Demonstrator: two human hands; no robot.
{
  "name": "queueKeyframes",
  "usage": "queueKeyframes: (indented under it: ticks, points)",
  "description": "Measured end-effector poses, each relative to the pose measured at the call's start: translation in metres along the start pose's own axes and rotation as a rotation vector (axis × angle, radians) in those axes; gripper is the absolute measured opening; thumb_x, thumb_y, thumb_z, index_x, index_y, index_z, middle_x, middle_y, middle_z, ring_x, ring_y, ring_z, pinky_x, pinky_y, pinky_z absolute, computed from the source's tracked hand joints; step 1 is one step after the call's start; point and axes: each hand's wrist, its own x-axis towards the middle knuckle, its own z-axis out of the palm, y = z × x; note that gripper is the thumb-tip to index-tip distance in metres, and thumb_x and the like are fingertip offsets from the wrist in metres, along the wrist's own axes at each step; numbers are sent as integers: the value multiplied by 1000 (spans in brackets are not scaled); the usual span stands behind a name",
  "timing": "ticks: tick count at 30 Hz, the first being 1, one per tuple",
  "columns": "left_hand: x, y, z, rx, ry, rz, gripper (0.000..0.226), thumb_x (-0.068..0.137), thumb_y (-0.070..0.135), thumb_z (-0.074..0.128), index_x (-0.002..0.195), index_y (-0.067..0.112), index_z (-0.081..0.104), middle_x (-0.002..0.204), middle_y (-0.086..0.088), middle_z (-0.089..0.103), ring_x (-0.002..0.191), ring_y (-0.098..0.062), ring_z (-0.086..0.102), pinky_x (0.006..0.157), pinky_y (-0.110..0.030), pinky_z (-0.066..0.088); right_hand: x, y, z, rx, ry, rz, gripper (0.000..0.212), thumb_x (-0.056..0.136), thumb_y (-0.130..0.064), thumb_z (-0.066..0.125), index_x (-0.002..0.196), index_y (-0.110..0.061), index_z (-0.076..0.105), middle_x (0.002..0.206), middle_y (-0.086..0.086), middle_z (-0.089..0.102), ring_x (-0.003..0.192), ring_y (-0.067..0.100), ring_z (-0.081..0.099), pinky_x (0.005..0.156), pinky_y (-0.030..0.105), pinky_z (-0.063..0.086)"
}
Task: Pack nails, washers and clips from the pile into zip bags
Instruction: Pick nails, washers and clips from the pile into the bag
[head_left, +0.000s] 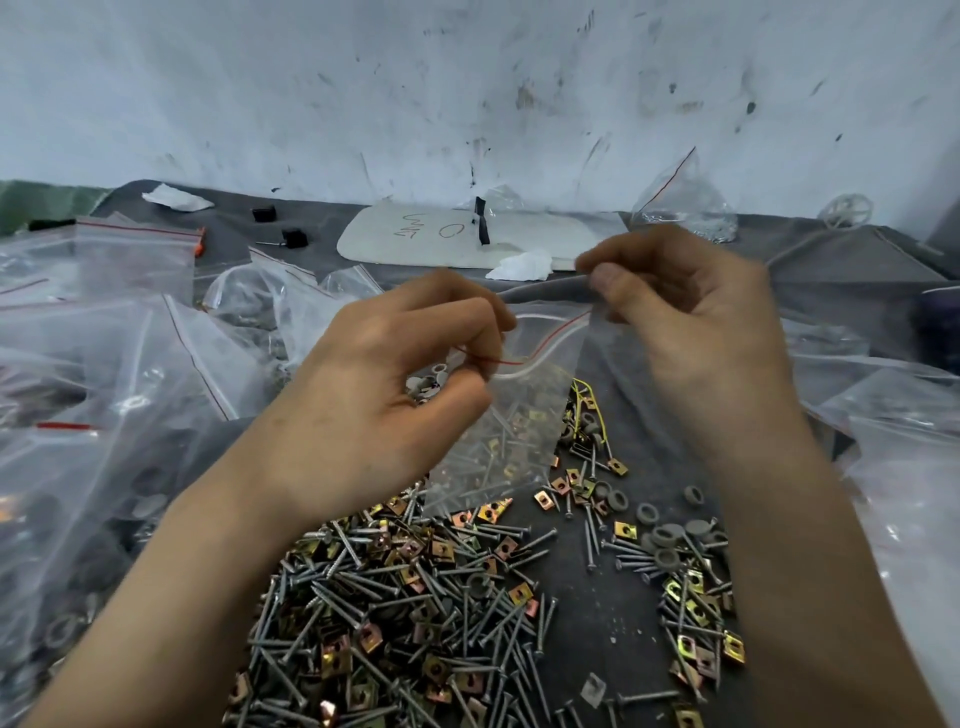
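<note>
Head view: both hands were raised above the dark grey worktop (597, 603), holding one small clear zip bag (498, 436) between them. The left hand (384, 405) had its fingers curled, pinching the bag's left corner at the red seal line, and a few pale washers (430, 382) sat in the hollow of its palm. The right hand (691, 332) pinched the bag's upper right corner between thumb and forefinger, its other fingers loosely bent. The bag's mouth sagged between the two grips, and its body hung down with its lower edge over the far edge of the pile (395, 597); whether anything lay inside could not be told, since the pile showed through the film. The pile lay near the person, between the forearms: grey nails (358, 592) mixed with gold clips (441, 552), and grey washers (665, 535) scattered toward the right. Filled bags (104, 395) were heaped at the left. Further back a white board (415, 239) with handwritten marks lay flat, a crumpled tissue (519, 266) at its near edge, and another bag (685, 205) stood against the wall (467, 78).
</note>
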Motion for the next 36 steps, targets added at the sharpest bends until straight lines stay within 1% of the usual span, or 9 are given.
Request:
queueKeyframes:
  ticks: [3,7,10,16,21,24,26,31,36]
  points:
    - [0,-2,-1,0,19,-3,13,80,23,43,74,17,54,103,-1,62,97,-2,57,82,-18,40,5,34,3,-160,-3,212,26,88,-5,61,76,-27,64,78,-4,68,69,10,60,67,28,48]
    - [1,-1,-2,5,15,1,11,79,23,43,75,20,53,104,-1,62,96,0,56,82,-17,39,-3,77,16,-617,-358,333,16,84,-6,66,84,-22,71,80,-3,65,70,7,56,69,17,39]
    - [0,-1,-3,-3,13,-2,11,80,23,43,75,20,53,103,-1,62,95,3,55,80,-14,38,-9,92,24,-771,-517,363,12,80,-12,70,84,-24,70,87,-1,66,83,16,60,72,21,40]
    - [0,-1,-2,-12,-5,-23,14,80,24,43,73,18,53,104,1,62,95,-1,56,80,-13,37,-13,100,30,-861,-523,341,12,81,-16,68,75,-26,63,95,3,68,89,23,63,78,32,51]
    - [0,1,-3,-10,-7,-24,13,79,26,42,73,21,53,104,1,62,99,-5,58,82,-16,39,-6,73,18,-471,-260,348,15,76,-9,74,73,-20,65,71,-2,66,66,11,62,57,15,49]
    - [-1,0,-3,6,-23,-8,20,78,22,43,74,10,58,104,-1,62,103,-7,59,85,-17,41,1,39,7,-97,-99,312,18,75,-1,73,74,-18,66,67,-2,69,66,13,67,67,27,59]
    - [-1,-1,-2,3,-36,-11,21,79,21,44,75,7,59,104,-2,62,106,-5,59,86,-15,41,2,17,2,50,-12,183,23,74,1,74,73,-21,64,65,-9,68,65,5,65,66,19,55]
    - [-1,-2,-1,-1,-41,-13,15,81,14,48,76,6,60,105,-3,62,106,-6,59,87,-13,40,-9,-22,2,100,-69,-59,24,72,-9,76,77,-28,63,76,-8,67,71,5,68,67,16,52]
    - [0,0,-3,8,-25,0,22,79,22,43,75,7,59,105,-2,62,106,-10,60,88,-21,44,-9,-23,5,-117,-164,-98,18,74,-16,78,82,-26,66,87,-10,71,87,11,68,85,37,55]
